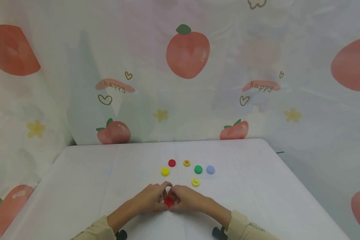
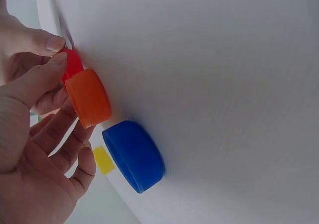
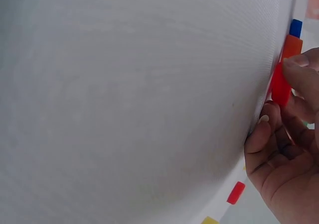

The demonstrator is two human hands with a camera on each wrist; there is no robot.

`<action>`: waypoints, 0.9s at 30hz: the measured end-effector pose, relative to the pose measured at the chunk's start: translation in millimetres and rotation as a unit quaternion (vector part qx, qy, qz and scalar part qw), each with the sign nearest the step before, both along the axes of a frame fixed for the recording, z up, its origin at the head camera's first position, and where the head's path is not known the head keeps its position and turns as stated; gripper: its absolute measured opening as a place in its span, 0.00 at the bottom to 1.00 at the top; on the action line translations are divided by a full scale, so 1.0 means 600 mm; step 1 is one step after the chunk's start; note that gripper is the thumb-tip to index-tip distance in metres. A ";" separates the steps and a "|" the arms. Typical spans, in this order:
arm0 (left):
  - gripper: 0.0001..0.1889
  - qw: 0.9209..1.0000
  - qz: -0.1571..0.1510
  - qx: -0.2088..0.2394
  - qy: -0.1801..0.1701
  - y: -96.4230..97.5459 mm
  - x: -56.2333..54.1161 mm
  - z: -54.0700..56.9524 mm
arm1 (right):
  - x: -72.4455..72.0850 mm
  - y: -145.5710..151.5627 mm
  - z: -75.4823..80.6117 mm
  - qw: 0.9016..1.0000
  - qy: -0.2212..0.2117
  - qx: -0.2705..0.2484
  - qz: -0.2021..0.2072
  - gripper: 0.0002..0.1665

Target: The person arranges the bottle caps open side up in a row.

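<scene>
Bottle cap (image 1: 168, 202), the red one, sits midway between left hand (image 1: 152, 197) and right hand (image 1: 186, 199), both pinching it, with the orange cap (image 2: 89, 98) just to its left.

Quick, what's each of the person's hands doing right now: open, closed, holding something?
Left hand: closed, thumb and fingers on the red cap.
Right hand: closed, gripping the same red cap from the other side.
</scene>
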State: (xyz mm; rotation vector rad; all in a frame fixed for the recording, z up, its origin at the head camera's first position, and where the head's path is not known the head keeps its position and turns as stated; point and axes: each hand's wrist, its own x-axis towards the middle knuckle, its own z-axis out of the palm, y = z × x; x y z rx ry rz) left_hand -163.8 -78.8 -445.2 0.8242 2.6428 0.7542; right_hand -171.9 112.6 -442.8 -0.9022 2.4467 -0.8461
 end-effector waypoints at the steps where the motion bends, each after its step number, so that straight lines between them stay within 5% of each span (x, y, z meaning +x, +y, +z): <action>1: 0.34 1.000 0.000 0.000 0.002 0.001 0.001 0.000 | 0.000 0.000 0.000 1.000 0.003 0.002 0.001 0.19; 17: 0.32 0.999 -0.009 -0.014 0.032 0.003 0.002 0.001 | 0.000 -0.002 -0.001 0.999 0.024 0.014 0.016 0.22; 27: 0.28 0.999 0.017 0.025 -0.017 -0.005 -0.006 0.002 | -0.006 0.011 0.006 0.999 0.014 -0.014 0.030 0.19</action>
